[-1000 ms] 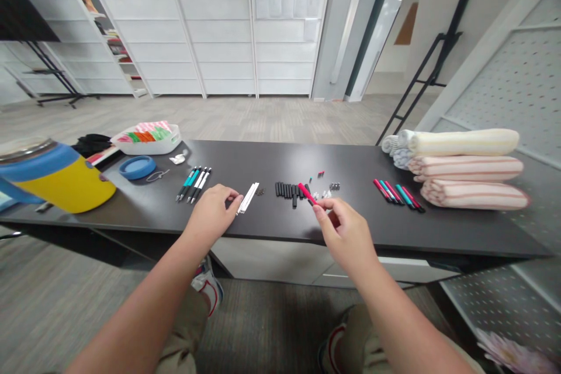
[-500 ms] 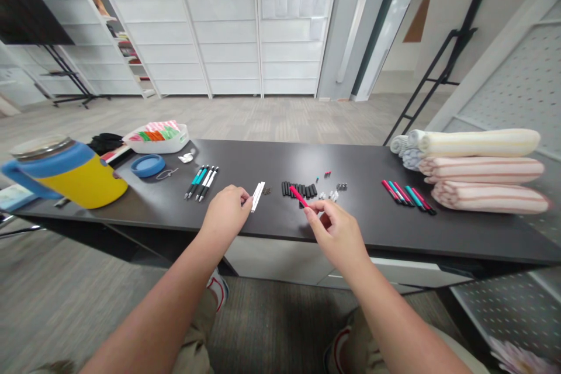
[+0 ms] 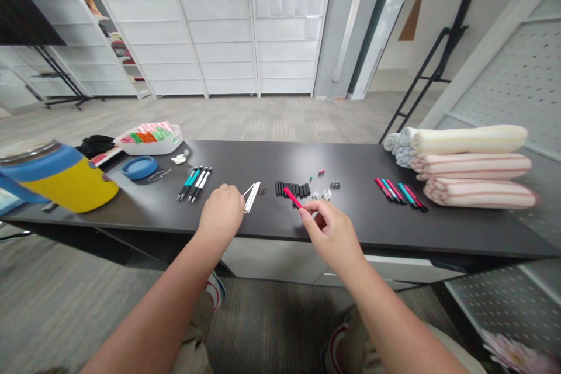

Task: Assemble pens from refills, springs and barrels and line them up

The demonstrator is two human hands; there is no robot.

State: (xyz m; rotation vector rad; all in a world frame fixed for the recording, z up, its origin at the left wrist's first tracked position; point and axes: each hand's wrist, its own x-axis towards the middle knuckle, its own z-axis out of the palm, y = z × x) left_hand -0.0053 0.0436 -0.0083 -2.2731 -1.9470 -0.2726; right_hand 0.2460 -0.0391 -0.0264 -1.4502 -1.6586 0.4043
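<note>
My left hand (image 3: 222,210) is closed on a thin white pen refill (image 3: 248,190), whose end sticks out past the fingers. Just right of it lies a bundle of white refills (image 3: 253,197), with small springs (image 3: 262,191) alongside. Between thumb and fingers, my right hand (image 3: 326,223) pinches a red pen barrel (image 3: 293,197) tilted up to the left. Behind that barrel is a row of short black grips (image 3: 302,189). Small clear pieces (image 3: 327,194), metallic pieces (image 3: 335,185) and tiny red pieces (image 3: 321,172) lie beyond the right hand.
Assembled pens (image 3: 195,183) lie at left, near a blue lid (image 3: 139,168), a white tray (image 3: 170,142) of wrapped items and a yellow-and-blue mug (image 3: 79,181). Red and teal barrels (image 3: 397,191) lie at right, beside rolled towels (image 3: 477,163) on the dark table (image 3: 272,158).
My left hand has taken one white refill from the bundle and drawn it slightly left. My right hand still holds the red barrel. The view has shifted a little.
</note>
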